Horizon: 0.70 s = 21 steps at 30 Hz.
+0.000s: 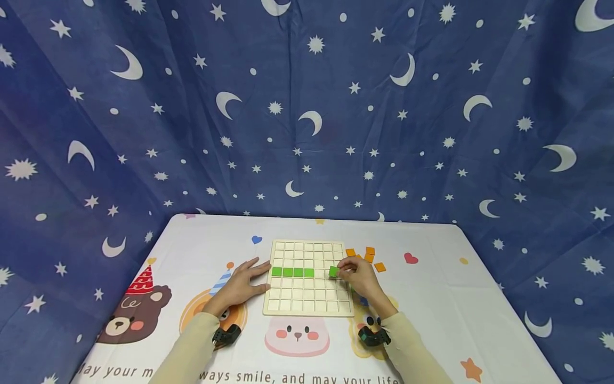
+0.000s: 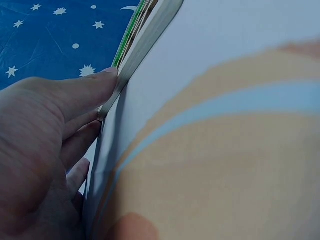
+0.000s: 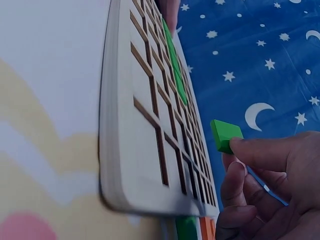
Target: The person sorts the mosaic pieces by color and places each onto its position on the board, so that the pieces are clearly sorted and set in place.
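A wooden grid board (image 1: 297,308) lies on the table, with several green square tiles (image 1: 298,272) side by side in one row from its left edge. My right hand (image 1: 361,278) pinches another green tile (image 3: 226,136) between thumb and finger, above the right part of that same row. At the board's left side, my left hand (image 1: 242,285) rests with fingers extended; in the left wrist view its thumb and fingertips (image 2: 110,75) touch the board's edge. Part of the board's right edge is hidden behind the right hand.
Several loose orange tiles (image 1: 370,250) lie to the right of the board, partly behind the right hand. Green (image 3: 186,228) shows beside the board's near right edge in the right wrist view. A printed tablecloth (image 1: 431,320) covers the table, and a starry blue curtain (image 1: 307,69) hangs behind.
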Each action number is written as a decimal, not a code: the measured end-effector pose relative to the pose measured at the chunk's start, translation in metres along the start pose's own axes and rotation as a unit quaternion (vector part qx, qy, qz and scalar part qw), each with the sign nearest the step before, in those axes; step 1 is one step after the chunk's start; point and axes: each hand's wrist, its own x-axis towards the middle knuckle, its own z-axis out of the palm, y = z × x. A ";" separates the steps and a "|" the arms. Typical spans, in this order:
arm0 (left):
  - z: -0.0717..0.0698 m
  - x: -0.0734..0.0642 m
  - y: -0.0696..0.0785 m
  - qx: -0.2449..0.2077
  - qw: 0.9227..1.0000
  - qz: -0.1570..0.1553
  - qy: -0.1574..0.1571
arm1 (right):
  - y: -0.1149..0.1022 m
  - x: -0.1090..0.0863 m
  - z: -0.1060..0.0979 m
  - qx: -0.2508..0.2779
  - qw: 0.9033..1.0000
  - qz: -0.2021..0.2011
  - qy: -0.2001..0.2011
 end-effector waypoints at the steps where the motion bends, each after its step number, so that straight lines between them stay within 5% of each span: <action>1: 0.000 0.000 0.000 0.001 1.000 -0.001 -0.001 | -0.001 0.000 0.001 0.003 1.000 -0.001 -0.002; 21: -0.001 -0.001 0.001 -0.003 1.000 -0.002 -0.003 | -0.009 0.010 0.026 -0.009 1.000 -0.019 -0.011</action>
